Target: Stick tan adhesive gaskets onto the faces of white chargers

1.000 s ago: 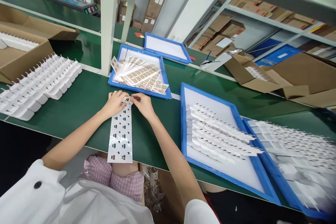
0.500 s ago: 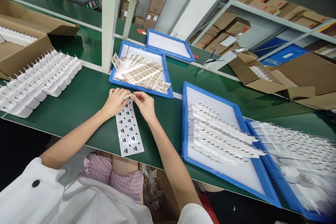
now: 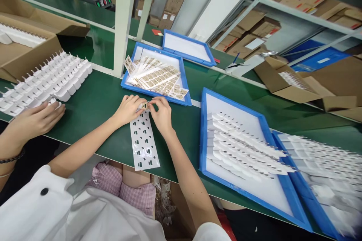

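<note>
Both forearms rise from the bottom of the frame and converge at the centre, wrists bent inward. The left hand (image 3: 129, 110) is clamped on one small white part (image 3: 144, 106), its fingers curled over the left side; the right hand (image 3: 162, 113) pinches thumb and forefinger together on the part's right edge. The part bears a tan patch with dark marks and sits just above the top of one white sheet (image 3: 144, 147) with dark shapes on it, lying at lower centre on the green desk (image 3: 85, 118).

Another person's hand (image 3: 39, 118), at the left edge, touches rows of white pieces (image 3: 48, 79), too many to count.

Four blue trays show: one at upper centre (image 3: 185, 83) with a pile of overlapping tan sticker sheets (image 3: 158, 77), one behind it (image 3: 186, 47), and two at right, both with more white pieces (image 3: 243, 147).

White labels are stuck on stacked cartons (image 3: 174, 0) at top centre; their writing is too small to read.
</note>
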Demonstrator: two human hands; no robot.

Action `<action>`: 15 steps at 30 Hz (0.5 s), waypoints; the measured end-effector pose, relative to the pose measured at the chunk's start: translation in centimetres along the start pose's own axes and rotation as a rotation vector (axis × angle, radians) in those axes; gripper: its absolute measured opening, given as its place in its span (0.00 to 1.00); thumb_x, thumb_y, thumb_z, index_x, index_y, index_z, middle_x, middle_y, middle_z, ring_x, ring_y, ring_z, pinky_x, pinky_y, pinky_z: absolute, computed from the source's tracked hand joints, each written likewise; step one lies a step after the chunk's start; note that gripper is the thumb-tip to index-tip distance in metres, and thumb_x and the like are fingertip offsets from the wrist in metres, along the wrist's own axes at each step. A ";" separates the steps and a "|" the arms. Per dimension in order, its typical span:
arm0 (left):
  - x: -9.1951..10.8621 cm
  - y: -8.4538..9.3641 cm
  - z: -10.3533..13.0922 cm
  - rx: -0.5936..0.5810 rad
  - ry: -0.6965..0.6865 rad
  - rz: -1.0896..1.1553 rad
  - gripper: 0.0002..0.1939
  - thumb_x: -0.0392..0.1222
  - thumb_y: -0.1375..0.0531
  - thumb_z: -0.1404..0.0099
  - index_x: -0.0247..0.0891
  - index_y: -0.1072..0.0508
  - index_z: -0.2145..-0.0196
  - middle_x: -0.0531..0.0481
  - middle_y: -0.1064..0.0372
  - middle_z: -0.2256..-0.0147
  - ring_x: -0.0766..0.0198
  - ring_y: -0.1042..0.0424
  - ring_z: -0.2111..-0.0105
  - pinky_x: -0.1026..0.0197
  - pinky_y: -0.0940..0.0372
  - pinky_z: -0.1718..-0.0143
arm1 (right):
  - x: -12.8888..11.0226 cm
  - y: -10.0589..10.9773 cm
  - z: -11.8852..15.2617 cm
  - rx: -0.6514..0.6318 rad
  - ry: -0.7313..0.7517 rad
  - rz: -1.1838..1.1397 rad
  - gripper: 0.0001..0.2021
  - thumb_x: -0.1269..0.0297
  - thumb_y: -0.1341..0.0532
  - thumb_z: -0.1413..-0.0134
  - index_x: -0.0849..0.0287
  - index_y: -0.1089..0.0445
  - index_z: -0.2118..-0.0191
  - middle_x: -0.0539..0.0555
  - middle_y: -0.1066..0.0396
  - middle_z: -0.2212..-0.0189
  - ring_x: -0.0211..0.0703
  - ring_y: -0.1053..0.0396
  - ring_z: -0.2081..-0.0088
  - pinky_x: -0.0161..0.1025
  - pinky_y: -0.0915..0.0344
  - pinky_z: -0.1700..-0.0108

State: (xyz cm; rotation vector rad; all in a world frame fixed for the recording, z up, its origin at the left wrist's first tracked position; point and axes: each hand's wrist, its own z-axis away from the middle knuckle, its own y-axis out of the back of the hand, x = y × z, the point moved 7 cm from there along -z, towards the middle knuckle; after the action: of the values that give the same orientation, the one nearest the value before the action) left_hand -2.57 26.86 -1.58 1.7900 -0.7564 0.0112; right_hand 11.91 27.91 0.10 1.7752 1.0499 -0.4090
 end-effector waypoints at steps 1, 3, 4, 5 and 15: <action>-0.1 -0.1 0.0 -0.005 0.003 0.000 0.16 0.43 0.42 0.28 0.38 0.27 0.45 0.40 0.26 0.52 0.47 0.29 0.51 0.47 0.38 0.49 | 0.0 0.0 0.1 0.002 0.015 0.025 0.06 0.65 0.40 0.40 0.53 0.28 0.68 0.59 0.26 0.58 0.56 0.30 0.51 0.54 0.32 0.45; -0.3 -0.3 0.0 -0.018 0.005 0.004 0.17 0.43 0.41 0.28 0.36 0.28 0.45 0.39 0.27 0.52 0.47 0.28 0.52 0.49 0.36 0.51 | -0.1 0.0 0.3 -0.005 0.041 0.060 0.07 0.65 0.41 0.39 0.53 0.28 0.68 0.59 0.28 0.60 0.56 0.31 0.53 0.55 0.33 0.45; -0.3 -0.3 0.0 -0.024 0.002 0.007 0.17 0.43 0.41 0.28 0.35 0.28 0.44 0.39 0.28 0.52 0.48 0.27 0.52 0.50 0.35 0.51 | -0.1 -0.1 0.4 -0.010 0.050 0.070 0.08 0.65 0.42 0.38 0.53 0.28 0.68 0.59 0.29 0.61 0.56 0.31 0.54 0.55 0.33 0.46; -0.3 -0.4 0.1 -0.029 -0.003 0.010 0.18 0.42 0.40 0.28 0.35 0.29 0.43 0.40 0.28 0.52 0.49 0.27 0.53 0.51 0.35 0.51 | 0.0 -0.2 0.4 -0.013 0.057 0.074 0.08 0.65 0.42 0.38 0.53 0.28 0.67 0.59 0.29 0.63 0.55 0.31 0.55 0.55 0.32 0.46; 0.2 0.2 0.2 -0.022 -0.026 0.079 0.16 0.36 0.44 0.28 0.37 0.30 0.44 0.40 0.29 0.51 0.48 0.29 0.50 0.50 0.37 0.49 | 0.2 0.0 0.4 0.020 0.054 0.059 0.11 0.60 0.42 0.35 0.57 0.23 0.59 0.57 0.24 0.62 0.46 0.27 0.65 0.45 0.28 0.61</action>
State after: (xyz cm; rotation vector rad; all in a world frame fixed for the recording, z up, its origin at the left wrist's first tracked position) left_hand -2.55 26.57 -1.38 1.7413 -0.8426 0.0318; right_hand 12.09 27.71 -0.24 1.8394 1.0315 -0.3388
